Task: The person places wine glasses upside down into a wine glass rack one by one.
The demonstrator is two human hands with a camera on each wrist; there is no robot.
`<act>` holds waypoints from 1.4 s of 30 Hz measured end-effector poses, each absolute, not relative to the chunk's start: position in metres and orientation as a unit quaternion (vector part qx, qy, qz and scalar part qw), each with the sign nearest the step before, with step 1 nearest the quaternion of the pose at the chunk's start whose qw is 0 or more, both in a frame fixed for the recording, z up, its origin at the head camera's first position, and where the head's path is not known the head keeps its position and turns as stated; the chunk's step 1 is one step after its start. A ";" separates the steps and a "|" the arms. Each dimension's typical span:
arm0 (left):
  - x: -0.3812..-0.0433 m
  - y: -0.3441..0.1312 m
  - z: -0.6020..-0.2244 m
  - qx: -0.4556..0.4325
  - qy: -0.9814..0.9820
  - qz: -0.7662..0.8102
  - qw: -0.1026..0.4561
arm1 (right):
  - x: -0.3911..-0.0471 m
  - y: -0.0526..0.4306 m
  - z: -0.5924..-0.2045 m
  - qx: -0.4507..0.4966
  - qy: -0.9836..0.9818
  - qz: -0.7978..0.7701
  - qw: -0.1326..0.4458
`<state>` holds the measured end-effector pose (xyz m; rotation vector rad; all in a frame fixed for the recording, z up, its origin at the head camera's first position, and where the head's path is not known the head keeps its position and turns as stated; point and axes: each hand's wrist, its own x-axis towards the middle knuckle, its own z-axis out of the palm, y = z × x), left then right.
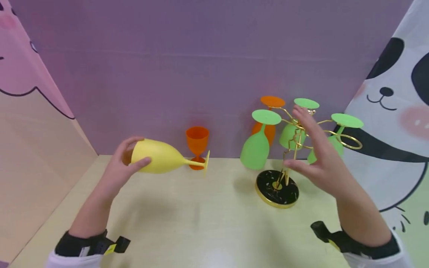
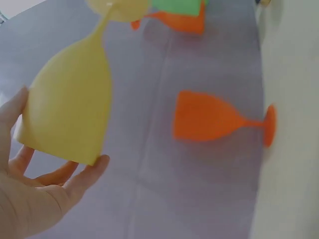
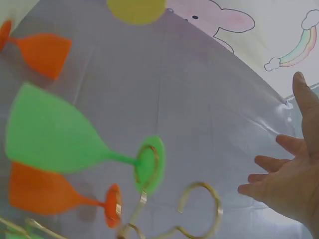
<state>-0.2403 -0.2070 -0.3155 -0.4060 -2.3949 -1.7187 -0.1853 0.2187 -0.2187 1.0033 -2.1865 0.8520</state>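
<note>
A yellow plastic goblet (image 1: 161, 156) lies sideways in my left hand (image 1: 122, 163), whose thumb and fingers grip it by the rim end; its foot points right. In the left wrist view the goblet (image 2: 72, 99) hangs rim down. My right hand (image 1: 320, 160) is spread beside a gold wire glass rack (image 1: 296, 141) and holds nothing. From the rack hang upside down a green goblet (image 1: 256, 149) at the left, two more green ones and an orange goblet (image 1: 273, 101) at the back. One gold ring (image 1: 350, 141) at the right carries no goblet.
An orange goblet (image 1: 197, 139) stands upright on the pale table (image 1: 201, 230) near the purple backdrop (image 1: 207, 74). The rack's round black base (image 1: 277, 188) has a gold edge. Cartoon-printed cloths hang at the left and right sides.
</note>
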 end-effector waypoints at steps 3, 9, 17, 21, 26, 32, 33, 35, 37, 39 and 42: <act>-0.240 -0.197 -0.326 -0.135 -0.760 -0.634 0.049 | -0.185 0.211 -0.238 0.400 -0.787 0.373 0.285; -0.240 -0.173 -0.341 -0.116 -0.649 -0.751 -0.039 | -0.193 0.203 -0.274 0.419 -0.725 0.502 0.215; -0.233 -0.137 -0.360 -0.112 -0.512 -0.841 -0.135 | -0.198 0.194 -0.311 0.382 -0.742 0.529 0.154; -0.228 -0.122 -0.366 -0.131 -0.459 -0.857 -0.194 | -0.200 0.182 -0.322 0.380 -0.747 0.532 0.123; -0.220 -0.108 -0.371 -0.085 -0.421 -0.863 -0.268 | -0.203 0.170 -0.334 0.353 -0.767 0.529 0.083; -0.214 -0.092 -0.383 -0.069 -0.436 -0.829 -0.342 | -0.203 0.162 -0.347 0.334 -0.778 0.529 0.044; -0.213 -0.089 -0.385 -0.072 -0.437 -0.825 -0.351 | -0.202 0.161 -0.348 0.331 -0.781 0.529 0.038; -0.211 -0.084 -0.388 -0.075 -0.434 -0.819 -0.368 | -0.200 0.158 -0.350 0.328 -0.784 0.526 0.028; -0.209 -0.080 -0.389 -0.083 -0.428 -0.815 -0.383 | -0.199 0.156 -0.351 0.332 -0.783 0.525 0.025; -0.206 -0.077 -0.389 -0.092 -0.419 -0.813 -0.394 | -0.198 0.155 -0.351 0.340 -0.779 0.526 0.025; -0.202 -0.073 -0.389 -0.106 -0.409 -0.809 -0.408 | -0.196 0.153 -0.352 0.357 -0.768 0.531 0.024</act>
